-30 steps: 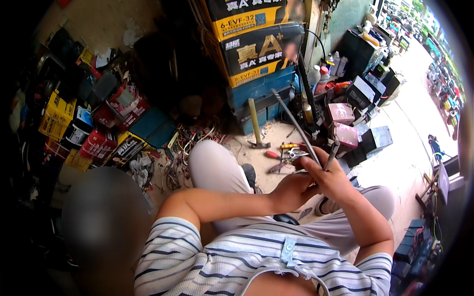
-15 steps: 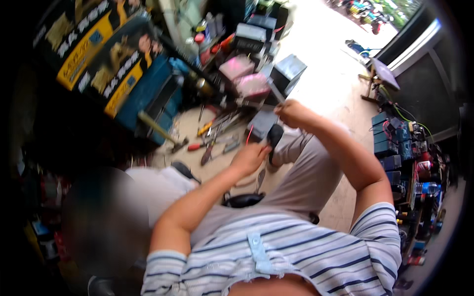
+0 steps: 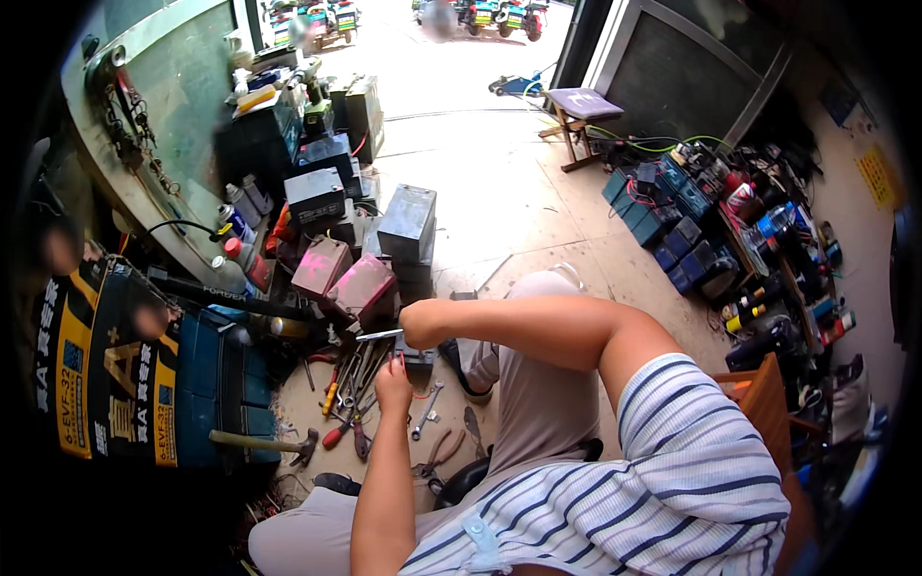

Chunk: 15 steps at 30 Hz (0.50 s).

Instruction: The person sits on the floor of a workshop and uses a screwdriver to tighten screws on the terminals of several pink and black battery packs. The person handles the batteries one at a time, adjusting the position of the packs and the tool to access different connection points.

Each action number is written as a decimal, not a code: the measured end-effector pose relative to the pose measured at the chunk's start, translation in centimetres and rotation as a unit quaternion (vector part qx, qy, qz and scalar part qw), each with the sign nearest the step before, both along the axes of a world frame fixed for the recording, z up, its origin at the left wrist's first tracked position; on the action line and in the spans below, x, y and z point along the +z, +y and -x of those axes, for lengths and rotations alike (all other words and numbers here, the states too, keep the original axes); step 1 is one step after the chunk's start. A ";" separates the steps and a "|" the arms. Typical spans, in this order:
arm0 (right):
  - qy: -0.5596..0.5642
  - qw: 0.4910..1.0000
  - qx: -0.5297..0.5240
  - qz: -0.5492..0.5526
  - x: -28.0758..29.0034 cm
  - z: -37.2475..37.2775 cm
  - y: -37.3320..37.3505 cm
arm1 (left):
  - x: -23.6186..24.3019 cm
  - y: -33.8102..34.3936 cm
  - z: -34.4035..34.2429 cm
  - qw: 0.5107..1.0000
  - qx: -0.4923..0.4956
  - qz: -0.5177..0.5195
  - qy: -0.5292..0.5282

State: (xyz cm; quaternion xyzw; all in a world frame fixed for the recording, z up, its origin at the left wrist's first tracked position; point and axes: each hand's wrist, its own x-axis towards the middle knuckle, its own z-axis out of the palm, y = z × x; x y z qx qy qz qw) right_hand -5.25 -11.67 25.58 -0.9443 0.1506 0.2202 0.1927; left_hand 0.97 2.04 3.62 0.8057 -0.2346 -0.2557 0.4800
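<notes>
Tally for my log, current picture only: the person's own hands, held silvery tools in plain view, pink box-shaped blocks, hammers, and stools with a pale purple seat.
Own hands, left hand and right hand: 2
Held silvery tool: 1
Pink blocks: 2
Hammer: 1
Purple-seated stool: 1
Total: 7

Black-and-yellow cartons (image 3: 125, 384) bear white and gold characters, with a letter-and-number code on their yellow bands. Pale capital letters mark a black bar (image 3: 226, 294); writing on a yellow wall sign (image 3: 878, 177) is too small to read.
</notes>
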 end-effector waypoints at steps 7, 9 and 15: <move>0.029 0.992 -0.122 -0.002 -1.1 1.0 -1.8 | -4.8 -0.5 0.8 0.989 0.100 -0.110 -0.012; 0.072 0.988 -0.138 -0.008 -1.6 1.3 -2.7 | -5.2 -0.9 1.5 0.981 0.109 -0.155 0.031; 0.066 0.993 -0.096 0.024 0.0 -0.1 -2.0 | -6.3 -1.4 1.7 0.953 0.132 -0.028 0.270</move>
